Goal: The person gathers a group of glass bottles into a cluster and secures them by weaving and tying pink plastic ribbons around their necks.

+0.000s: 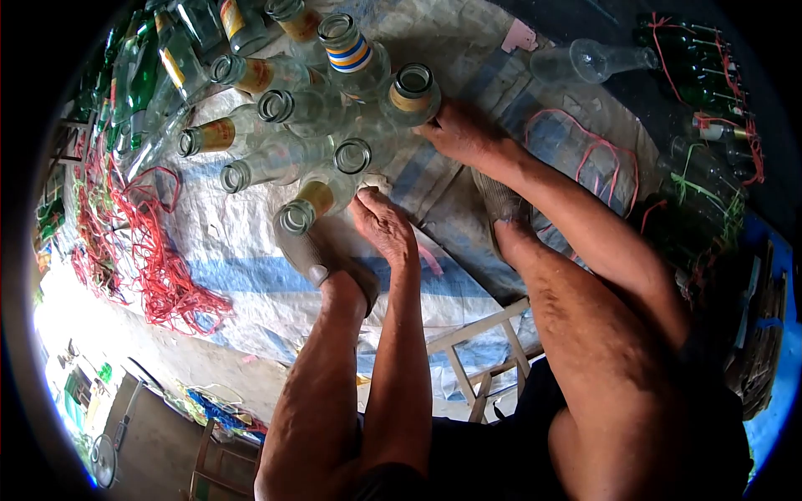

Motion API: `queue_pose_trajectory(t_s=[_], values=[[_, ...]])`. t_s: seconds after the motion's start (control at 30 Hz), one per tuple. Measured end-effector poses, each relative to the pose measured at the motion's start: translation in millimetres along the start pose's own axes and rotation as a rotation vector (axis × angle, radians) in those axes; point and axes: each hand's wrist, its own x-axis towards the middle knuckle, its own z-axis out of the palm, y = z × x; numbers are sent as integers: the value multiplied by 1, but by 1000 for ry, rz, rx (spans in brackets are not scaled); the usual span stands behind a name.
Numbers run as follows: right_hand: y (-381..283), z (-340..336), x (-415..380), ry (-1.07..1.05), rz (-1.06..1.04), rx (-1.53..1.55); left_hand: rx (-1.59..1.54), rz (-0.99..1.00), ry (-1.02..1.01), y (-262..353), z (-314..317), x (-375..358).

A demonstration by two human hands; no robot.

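Dark shorts (489, 455) and brownish footwear (298, 250) are worn.

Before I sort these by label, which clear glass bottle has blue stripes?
The clear glass bottle banded blue and orange, beside the yellow-labelled one at the right hand; no other shows blue bands.

left hand (384, 225) forward, bent | right hand (458, 134) farther out, apparently curled, fingertips hidden | both forearms (398, 334) bare
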Motion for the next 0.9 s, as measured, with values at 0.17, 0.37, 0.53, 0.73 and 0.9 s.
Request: queue_pose_trajectory(t_s=[0.17, 0.37, 0.53, 0.73, 0.9], values=[[-22, -10, -16, 0, 44, -55, -282, -269, -74, 2, 4, -8], [-32, -17, -29, -9, 78, -163, -584, -434, -100, 28, 8, -9], [-38, -22, -37, 11, 46, -227, -554, -434, -148, 28, 9, -13], [-32, -17, -41, 102, -54, -211, -561, -497, -190, 22, 10, -9], [-31, -21, -53, 77, -65, -269, -348, -361, -261, 19, 11, -8]])
